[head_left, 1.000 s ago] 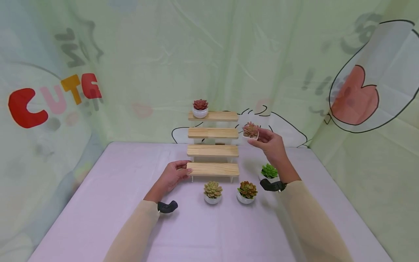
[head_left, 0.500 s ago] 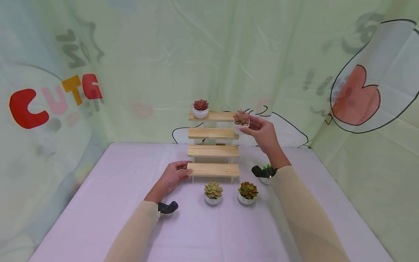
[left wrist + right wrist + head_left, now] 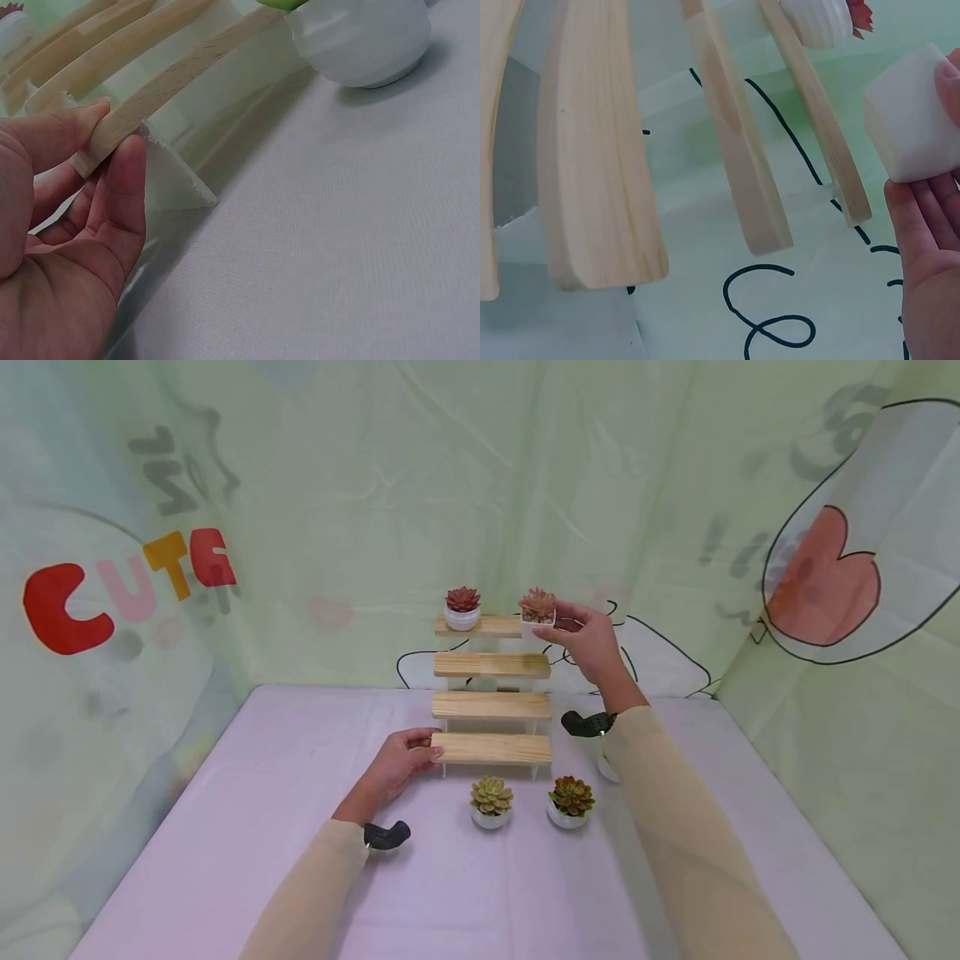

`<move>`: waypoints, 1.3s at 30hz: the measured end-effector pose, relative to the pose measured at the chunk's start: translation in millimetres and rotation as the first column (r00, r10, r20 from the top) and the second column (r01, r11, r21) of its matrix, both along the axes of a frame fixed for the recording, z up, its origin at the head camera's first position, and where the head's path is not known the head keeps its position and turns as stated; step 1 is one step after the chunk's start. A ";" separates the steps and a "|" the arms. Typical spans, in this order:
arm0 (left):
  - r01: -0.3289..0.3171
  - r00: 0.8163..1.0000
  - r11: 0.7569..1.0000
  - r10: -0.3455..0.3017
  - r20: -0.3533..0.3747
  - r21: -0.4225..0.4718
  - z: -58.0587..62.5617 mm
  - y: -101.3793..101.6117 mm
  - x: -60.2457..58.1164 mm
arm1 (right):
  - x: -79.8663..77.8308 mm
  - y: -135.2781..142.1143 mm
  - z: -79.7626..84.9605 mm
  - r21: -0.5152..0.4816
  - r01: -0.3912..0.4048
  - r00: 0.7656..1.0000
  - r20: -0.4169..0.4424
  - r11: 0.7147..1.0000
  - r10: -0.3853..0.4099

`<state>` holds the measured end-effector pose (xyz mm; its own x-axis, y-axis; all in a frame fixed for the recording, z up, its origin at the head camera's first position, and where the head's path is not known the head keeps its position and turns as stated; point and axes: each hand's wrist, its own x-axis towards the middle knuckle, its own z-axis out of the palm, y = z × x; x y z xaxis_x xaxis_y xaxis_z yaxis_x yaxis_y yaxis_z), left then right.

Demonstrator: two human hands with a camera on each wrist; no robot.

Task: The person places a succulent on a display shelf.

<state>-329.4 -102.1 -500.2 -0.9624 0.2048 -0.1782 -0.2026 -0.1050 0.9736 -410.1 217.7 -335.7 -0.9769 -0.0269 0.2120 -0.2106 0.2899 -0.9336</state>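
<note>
My right hand [image 3: 587, 642] grips a pink succulent in a square white pot [image 3: 537, 610] by the pot's side, in front of the right end of the top shelf board [image 3: 491, 626]. In the right wrist view that white pot [image 3: 915, 116] is apart from the boards. A dark red succulent in a round white pot [image 3: 462, 609] stands on the top board's left part. At lower left, my left hand [image 3: 397, 767] pinches the left end of the lowest board [image 3: 491, 748] between thumb and fingers; the left wrist view shows this wooden end [image 3: 112, 139] up close.
Before the four-tier shelf, a pale green succulent [image 3: 491, 797] and a brown-green succulent [image 3: 572, 797] stand in round white pots on the white cloth [image 3: 450, 893]. Another white pot [image 3: 607, 768] is mostly hidden behind the right forearm. A printed curtain [image 3: 360, 510] hangs behind the table.
My right hand has carried the pink succulent left and upward, from beside the shelf to the right end of the top board. My left hand stays on the lowest board.
</note>
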 end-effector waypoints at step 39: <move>0.001 1.000 1.000 -0.001 -0.015 0.007 -2.1 0.4 -0.5 | -41.2 -17.6 4.5 0.053 0.013 0.999 0.028 0.999 -0.015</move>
